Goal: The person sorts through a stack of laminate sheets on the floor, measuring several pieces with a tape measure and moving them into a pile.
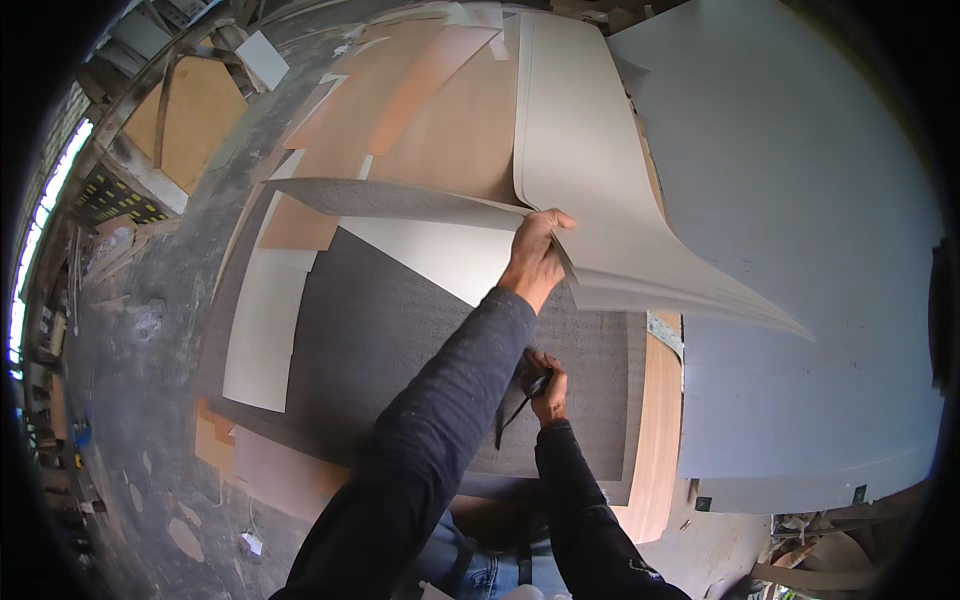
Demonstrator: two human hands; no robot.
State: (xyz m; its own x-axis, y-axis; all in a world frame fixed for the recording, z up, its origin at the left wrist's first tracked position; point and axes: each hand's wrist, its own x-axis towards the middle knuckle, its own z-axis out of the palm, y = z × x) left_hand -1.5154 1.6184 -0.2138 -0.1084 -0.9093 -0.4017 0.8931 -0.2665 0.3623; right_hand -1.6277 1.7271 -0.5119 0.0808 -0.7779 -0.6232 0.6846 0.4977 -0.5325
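Observation:
My left hand is closed on the near edge of a thin, bendy cream sheet, lifting it so that it curves up and ripples to the right. A curled strip with a grey underside stretches left from the same hand; whether it belongs to the same sheet I cannot tell. Lower down, my right hand is closed round a small black tool, mostly hidden by the fingers, with a thin dark tail hanging from it. Beneath both hands lies a dark grey sheet.
Wood-coloured sheets and white offcuts lie in the stack around the dark sheet. A large pale blue-grey panel stands at the right. Concrete floor runs along the left, with a framed board and scraps beyond.

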